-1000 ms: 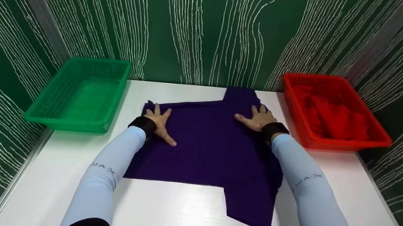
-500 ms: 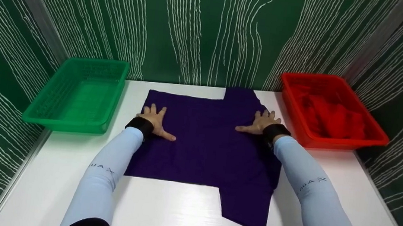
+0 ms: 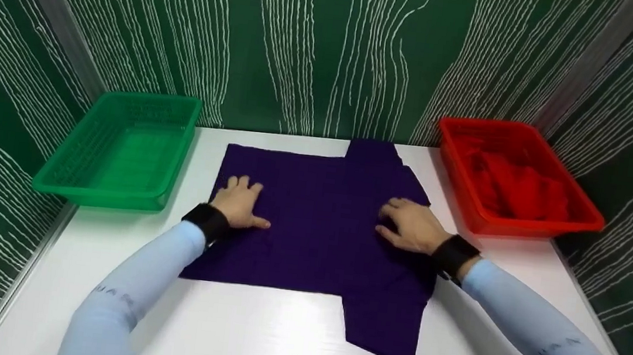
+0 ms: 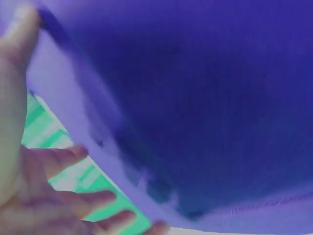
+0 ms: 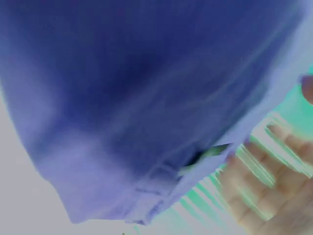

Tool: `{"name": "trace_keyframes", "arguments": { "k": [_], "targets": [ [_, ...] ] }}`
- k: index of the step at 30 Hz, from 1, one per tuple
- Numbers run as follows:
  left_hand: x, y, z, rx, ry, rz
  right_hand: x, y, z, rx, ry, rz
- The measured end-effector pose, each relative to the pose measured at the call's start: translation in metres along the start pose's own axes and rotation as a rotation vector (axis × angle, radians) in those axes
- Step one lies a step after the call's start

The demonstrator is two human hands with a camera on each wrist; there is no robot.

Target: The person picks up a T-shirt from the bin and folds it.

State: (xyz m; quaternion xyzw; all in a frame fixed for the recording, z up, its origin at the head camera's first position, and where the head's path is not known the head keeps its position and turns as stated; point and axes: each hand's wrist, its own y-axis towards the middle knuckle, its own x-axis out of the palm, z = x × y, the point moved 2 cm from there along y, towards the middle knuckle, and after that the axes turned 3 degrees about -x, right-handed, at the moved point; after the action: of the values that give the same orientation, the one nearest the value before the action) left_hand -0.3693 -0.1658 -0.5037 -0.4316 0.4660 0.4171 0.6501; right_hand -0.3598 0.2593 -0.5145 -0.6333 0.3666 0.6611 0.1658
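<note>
A dark purple T-shirt (image 3: 311,224) lies spread flat on the white table, its hem to the left and its sleeves at the right, one toward the back wall and one toward the front. My left hand (image 3: 238,204) is over the hem end, fingers and thumb spread apart. At the chest end, my right hand (image 3: 412,227) is over the cloth near the collar side, fingers loosely bent, nothing gripped. In the left wrist view the spread left fingers (image 4: 93,200) appear beside the cloth. The right wrist view shows the shirt's neck opening (image 5: 205,155) close to the right fingers.
A green plastic basket (image 3: 167,200) stands at the back left with nothing seen inside. At the back right is a red basket (image 3: 529,228) holding crumpled red-looking cloth (image 3: 527,188). Green walls with white wavy lines (image 3: 329,55) enclose the table (image 3: 253,335).
The shirt's far hem corner, earlier bunched, now lies straight. Both hands have drawn back toward the front, and the right fingers have gone from spread to loosely bent.
</note>
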Motion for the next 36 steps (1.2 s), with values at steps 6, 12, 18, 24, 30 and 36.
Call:
{"name": "trace_keyframes", "arguments": {
  "k": [6,12,18,24,30,36],
  "targets": [
    [0.006,-0.052,0.018,0.301,-0.049,0.011,-0.014,-0.034,-0.031,-0.267,0.231,0.029],
    [0.012,-0.097,0.015,0.326,-0.117,-0.223,-0.01,-0.056,-0.059,-0.295,0.435,-0.146],
    [0.017,-0.114,0.0,0.244,-0.037,-0.246,-0.006,-0.078,-0.08,-0.318,0.205,-0.295],
    [0.022,-0.11,-0.008,0.25,-0.015,-0.155,-0.012,-0.083,-0.091,-0.318,-0.058,-0.389],
    [0.031,-0.111,-0.006,0.323,0.095,-0.015,-0.018,-0.087,-0.096,-0.366,-0.085,-0.324],
    [0.032,-0.114,-0.008,0.28,0.182,0.129,-0.021,-0.09,-0.091,-0.443,-0.047,-0.173]
  ]
}}
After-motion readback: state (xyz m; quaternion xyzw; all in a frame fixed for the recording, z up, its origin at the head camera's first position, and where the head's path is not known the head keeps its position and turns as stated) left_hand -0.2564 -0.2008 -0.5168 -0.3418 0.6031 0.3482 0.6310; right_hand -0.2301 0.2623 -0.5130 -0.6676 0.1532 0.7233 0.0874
